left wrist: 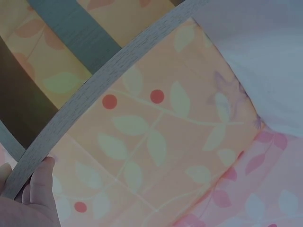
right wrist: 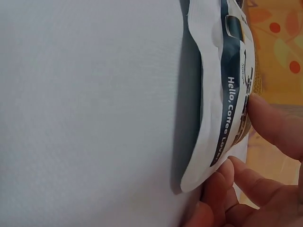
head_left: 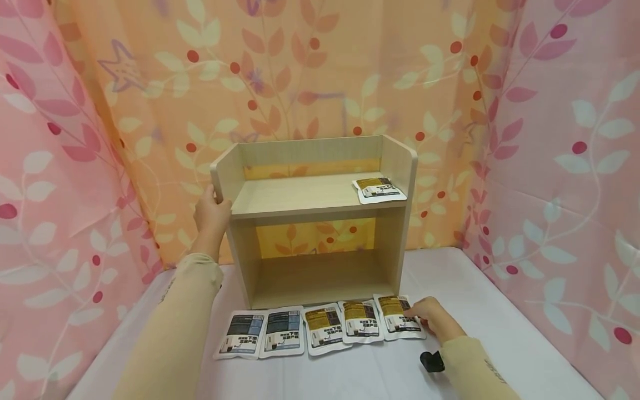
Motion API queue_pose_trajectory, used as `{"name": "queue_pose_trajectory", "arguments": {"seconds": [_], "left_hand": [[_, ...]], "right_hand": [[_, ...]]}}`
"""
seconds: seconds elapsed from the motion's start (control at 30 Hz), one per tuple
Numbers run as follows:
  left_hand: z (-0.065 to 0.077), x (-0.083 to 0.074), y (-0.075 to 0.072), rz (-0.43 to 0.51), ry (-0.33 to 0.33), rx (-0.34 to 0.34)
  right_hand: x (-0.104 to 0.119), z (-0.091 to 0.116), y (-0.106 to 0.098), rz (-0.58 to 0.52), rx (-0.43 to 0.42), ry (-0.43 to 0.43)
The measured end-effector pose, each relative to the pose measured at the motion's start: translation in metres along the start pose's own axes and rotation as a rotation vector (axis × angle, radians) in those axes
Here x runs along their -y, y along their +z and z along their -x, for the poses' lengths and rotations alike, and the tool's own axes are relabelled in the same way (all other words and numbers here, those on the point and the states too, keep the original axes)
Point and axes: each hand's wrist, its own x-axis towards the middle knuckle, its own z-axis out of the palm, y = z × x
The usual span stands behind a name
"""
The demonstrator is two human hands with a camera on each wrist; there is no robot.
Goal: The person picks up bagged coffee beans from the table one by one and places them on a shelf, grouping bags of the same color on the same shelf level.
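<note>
A pale wooden two-tier shelf (head_left: 300, 191) stands on the white cloth in the head view. My left hand (head_left: 211, 214) grips the front edge of its left side panel; in the left wrist view the fingers wrap that panel edge (left wrist: 106, 73). At the right end of a row of pouches, my right hand (head_left: 434, 316) holds a white coffee pouch (head_left: 395, 316) with a brown and yellow label. The right wrist view has the thumb on the pouch's (right wrist: 232, 94) printed face and fingers at its edge, with that side slightly raised from the cloth.
Two more brown-labelled pouches (head_left: 324, 328) and two blue-labelled pouches (head_left: 283, 330) lie along the shelf's front. Another brown-labelled pouch (head_left: 378, 190) lies on the upper tier, right side. Patterned curtains (head_left: 300, 66) enclose the table on three sides.
</note>
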Motion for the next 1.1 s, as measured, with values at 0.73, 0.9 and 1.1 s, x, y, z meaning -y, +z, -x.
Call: {"name": "queue_pose_trajectory", "arguments": {"seconds": [0.73,0.9,1.1], "left_hand": [[-0.003,0.002,-0.003,0.002,0.002,-0.02],[-0.004,0.002,-0.004,0.001,0.004,-0.027],[-0.004,0.003,-0.001,0.001,0.005,-0.018]], "right_hand": [[0.007,0.001,0.002,0.01,-0.003,-0.016],[0.002,-0.001,0.0,-0.046,0.025,-0.023],[0.001,0.01,-0.001,-0.133,0.064,-0.081]]}}
